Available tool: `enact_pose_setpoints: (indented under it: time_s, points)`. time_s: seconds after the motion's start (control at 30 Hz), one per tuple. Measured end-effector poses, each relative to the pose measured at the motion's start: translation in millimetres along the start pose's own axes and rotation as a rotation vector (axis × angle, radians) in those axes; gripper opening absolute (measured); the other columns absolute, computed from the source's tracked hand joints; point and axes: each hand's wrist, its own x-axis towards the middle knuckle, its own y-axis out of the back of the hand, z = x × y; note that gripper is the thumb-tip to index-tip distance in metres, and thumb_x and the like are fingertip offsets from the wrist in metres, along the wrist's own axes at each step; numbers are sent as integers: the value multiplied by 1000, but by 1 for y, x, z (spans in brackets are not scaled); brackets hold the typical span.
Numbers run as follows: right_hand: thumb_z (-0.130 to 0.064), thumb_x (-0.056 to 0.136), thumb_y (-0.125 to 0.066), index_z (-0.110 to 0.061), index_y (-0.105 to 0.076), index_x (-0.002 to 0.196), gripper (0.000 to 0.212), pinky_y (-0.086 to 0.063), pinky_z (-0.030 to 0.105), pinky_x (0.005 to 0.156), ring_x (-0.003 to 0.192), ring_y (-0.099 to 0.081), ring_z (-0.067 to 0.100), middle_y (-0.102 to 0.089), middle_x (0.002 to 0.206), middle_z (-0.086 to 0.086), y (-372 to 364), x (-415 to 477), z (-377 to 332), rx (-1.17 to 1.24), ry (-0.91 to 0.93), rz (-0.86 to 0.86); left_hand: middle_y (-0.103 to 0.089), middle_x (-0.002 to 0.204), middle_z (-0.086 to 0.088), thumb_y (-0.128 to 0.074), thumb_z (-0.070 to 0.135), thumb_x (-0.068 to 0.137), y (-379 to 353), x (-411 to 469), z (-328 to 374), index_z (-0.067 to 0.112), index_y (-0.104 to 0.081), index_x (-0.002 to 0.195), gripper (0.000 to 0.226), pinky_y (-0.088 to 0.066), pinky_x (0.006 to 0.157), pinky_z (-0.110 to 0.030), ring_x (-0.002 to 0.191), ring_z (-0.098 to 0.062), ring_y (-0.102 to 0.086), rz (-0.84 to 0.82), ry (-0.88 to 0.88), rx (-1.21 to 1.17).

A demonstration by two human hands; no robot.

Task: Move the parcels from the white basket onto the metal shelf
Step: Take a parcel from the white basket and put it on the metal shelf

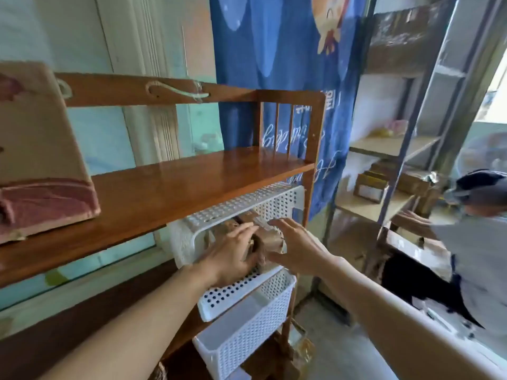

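Observation:
A white perforated basket (241,205) sits under the wooden shelf board, open toward me. Brown parcels (270,239) lie inside it. My left hand (233,253) reaches into the opening with its fingers curled on a brown parcel. My right hand (296,242) rests against the same parcel from the right, fingers spread. The metal shelf (395,149) stands at the right, with several parcels (370,187) on its lower boards.
A second white basket (247,330) sits below the first. The wooden rack (175,185) holds a brown and pink box (41,160) at the left. A blue curtain (288,64) hangs behind. Another person (472,237) bends beside the metal shelf at the right.

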Motion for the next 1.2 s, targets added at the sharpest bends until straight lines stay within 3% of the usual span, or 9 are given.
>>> enact_pose_setpoints:
  time_s: [0.23,0.43,0.6,0.73,0.87,1.0,1.07,1.13,1.2]
  points:
    - [-41,71,-73,-29,-46,140,74,-53,41,93,119,-58,30,-55,134,5,-43,58,27,65,-236,-63,-7,171,-1,-51,30,88,-30,50,-34,20,-15,160,81,-23,123,-46,155,-25,-17,-187,282,-11]
    - [-33,79,-65,-28,-57,117,40,-56,34,71,87,-63,23,-67,104,1,-60,62,38,161,-306,59,-14,170,-3,-50,31,92,-35,46,-32,16,-20,160,75,-22,124,-46,154,-26,-20,-154,263,-31]
    - [-45,70,-74,-30,-61,117,51,-52,32,72,88,-65,23,-65,101,-3,-21,25,41,141,-301,200,-16,169,-4,-51,27,95,-30,40,-18,16,-19,160,73,-23,121,-44,153,-27,-23,-67,228,-82]
    - [-38,65,-78,-33,-62,114,51,-58,35,69,84,-67,19,-71,102,-4,28,-29,33,94,-245,278,-13,170,-3,-40,49,96,-24,28,9,20,-12,161,76,-22,121,-49,154,-22,-17,28,164,-91]
    - [-34,67,-81,-32,-64,111,48,-48,29,66,83,-63,17,-68,98,-8,66,-99,7,133,-228,349,-9,170,-4,-39,48,101,-14,-13,41,21,-6,161,74,-15,123,-47,156,-22,-11,82,89,-214]
    - [-49,51,-62,-32,-64,108,60,-47,25,64,80,-61,12,-67,92,-14,77,-173,-47,278,-211,309,-25,166,-8,-40,50,100,2,-86,59,23,-20,159,69,-26,117,-42,150,-26,-29,173,44,-437]
    - [-41,53,-57,-30,-64,106,55,-54,33,70,87,-64,18,-69,97,-5,69,-207,-82,396,-161,275,-42,155,-7,-44,45,103,13,-133,59,29,-40,149,49,-35,109,-37,139,-25,-44,247,76,-552]
    - [-29,58,-59,-28,-64,105,48,-55,27,68,90,-64,16,-68,100,-4,53,-234,-121,492,-114,241,-56,143,-1,-47,44,102,25,-180,51,40,-55,127,26,-40,99,-29,128,-20,-53,269,131,-718]
    - [-15,62,-58,-25,-63,108,47,-57,26,65,92,-64,17,-67,103,-4,32,-251,-164,544,-79,205,-62,136,-3,-53,41,101,39,-233,35,29,-60,126,29,-41,91,-24,124,-18,-57,325,207,-884]
